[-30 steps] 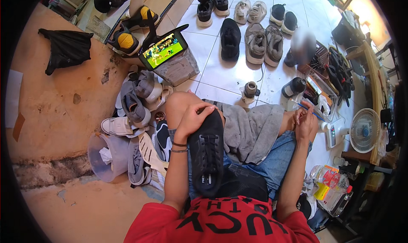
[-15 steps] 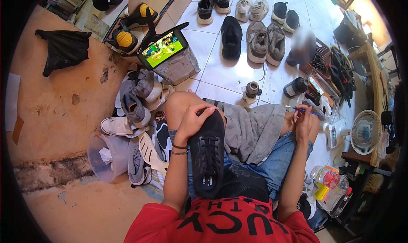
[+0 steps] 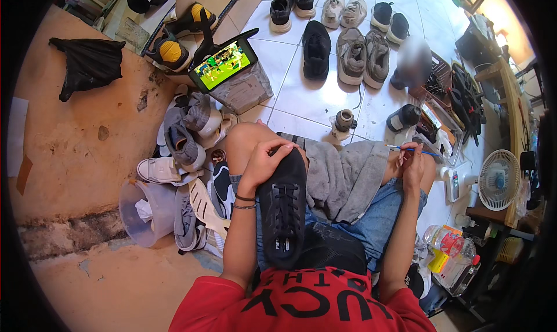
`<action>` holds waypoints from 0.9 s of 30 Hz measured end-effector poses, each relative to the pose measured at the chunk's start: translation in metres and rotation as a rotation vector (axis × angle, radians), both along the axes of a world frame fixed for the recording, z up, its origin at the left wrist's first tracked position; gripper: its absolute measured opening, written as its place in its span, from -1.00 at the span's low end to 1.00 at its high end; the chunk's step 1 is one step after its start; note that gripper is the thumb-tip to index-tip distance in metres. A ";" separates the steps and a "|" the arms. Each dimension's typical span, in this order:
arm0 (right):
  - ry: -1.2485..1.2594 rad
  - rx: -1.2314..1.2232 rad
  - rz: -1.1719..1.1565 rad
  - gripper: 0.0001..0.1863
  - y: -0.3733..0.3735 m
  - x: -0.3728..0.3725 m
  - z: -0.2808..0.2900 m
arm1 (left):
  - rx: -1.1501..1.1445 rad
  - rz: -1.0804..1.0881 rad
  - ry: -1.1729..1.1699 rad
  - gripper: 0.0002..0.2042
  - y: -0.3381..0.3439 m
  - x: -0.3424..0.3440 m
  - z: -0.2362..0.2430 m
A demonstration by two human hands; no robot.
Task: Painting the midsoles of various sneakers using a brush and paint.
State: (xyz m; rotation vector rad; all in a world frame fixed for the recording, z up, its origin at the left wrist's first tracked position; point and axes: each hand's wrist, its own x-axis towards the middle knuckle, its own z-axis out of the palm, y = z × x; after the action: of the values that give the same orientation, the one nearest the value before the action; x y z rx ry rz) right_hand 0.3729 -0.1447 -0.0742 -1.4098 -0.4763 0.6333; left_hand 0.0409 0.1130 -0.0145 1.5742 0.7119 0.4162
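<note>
A black lace-up shoe [image 3: 283, 216] rests on my left thigh, its toe pointing away from me and its opening toward my body. My left hand [image 3: 265, 163] is closed over the toe end, fingers curled on the upper. In my right hand [image 3: 411, 161], above my right knee, is a thin blue paintbrush [image 3: 427, 152], its tip pointing left. A grey cloth [image 3: 348, 178] is draped across my lap between the two hands. Beyond it on the floor stands a small open jar or bottle [image 3: 344, 123] with a dark neck.
Several pairs of shoes stand on the white tiles ahead, with a black shoe [image 3: 316, 52] nearest. A phone [image 3: 224, 65] showing a green picture leans on a block. Shoes pile up left, by a translucent bin [image 3: 145, 213]. Rightward are a dark bottle [image 3: 404, 118], scale [image 3: 458, 181] and fan [image 3: 499, 181].
My right hand and the brush have barely shifted. My left hand stays on the shoe's toe. The picture on the phone has changed.
</note>
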 end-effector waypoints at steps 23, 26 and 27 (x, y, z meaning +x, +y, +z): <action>-0.057 -0.023 0.026 -0.36 0.003 -0.004 0.006 | -0.003 0.002 -0.008 -0.76 0.000 0.000 -0.005; -0.053 -0.023 0.025 -0.36 0.004 -0.005 0.007 | 0.003 0.003 -0.015 -0.76 0.000 0.000 -0.006; -0.048 -0.022 0.023 -0.36 0.004 -0.005 0.007 | 0.002 0.002 -0.015 -0.76 0.000 0.000 -0.006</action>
State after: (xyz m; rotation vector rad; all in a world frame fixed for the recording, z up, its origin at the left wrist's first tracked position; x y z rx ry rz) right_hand 0.3681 -0.1406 -0.0677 -1.4445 -0.5256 0.6262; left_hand 0.0409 0.1131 -0.0200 1.5709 0.7020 0.4304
